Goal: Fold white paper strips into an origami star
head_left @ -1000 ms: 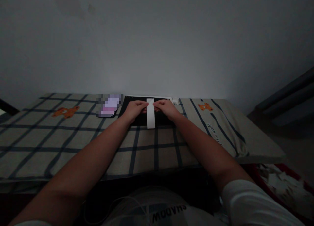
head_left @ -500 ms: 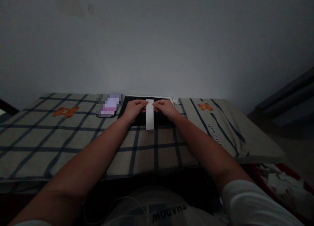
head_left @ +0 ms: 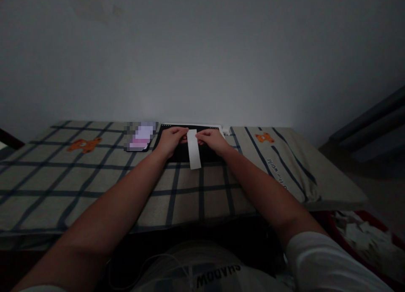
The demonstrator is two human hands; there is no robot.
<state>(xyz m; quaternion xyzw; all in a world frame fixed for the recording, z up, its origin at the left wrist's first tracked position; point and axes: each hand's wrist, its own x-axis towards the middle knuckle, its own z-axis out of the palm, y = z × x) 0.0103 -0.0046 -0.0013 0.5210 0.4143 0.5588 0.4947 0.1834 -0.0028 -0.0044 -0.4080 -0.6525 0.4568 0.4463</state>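
Observation:
A narrow white paper strip (head_left: pixel 194 150) lies lengthwise toward me over a black mat (head_left: pixel 180 153) on the checked tablecloth. My left hand (head_left: pixel 171 140) pinches the strip's left edge near its far end. From the other side, my right hand (head_left: pixel 212 139) pinches its right edge. Both hands rest on the mat, fingertips almost meeting at the strip. The strip's near end hangs just past the mat's front edge.
A phone with a blurred lit screen (head_left: pixel 141 136) lies left of the mat. The checked cloth with orange bear prints (head_left: pixel 84 145) covers the table up to the wall. A red bin of paper scraps (head_left: pixel 363 237) stands at the lower right.
The strip has slid slightly toward me and tilted, its near end swinging a little to the right. Both hands stay pinched on it in nearly the same place.

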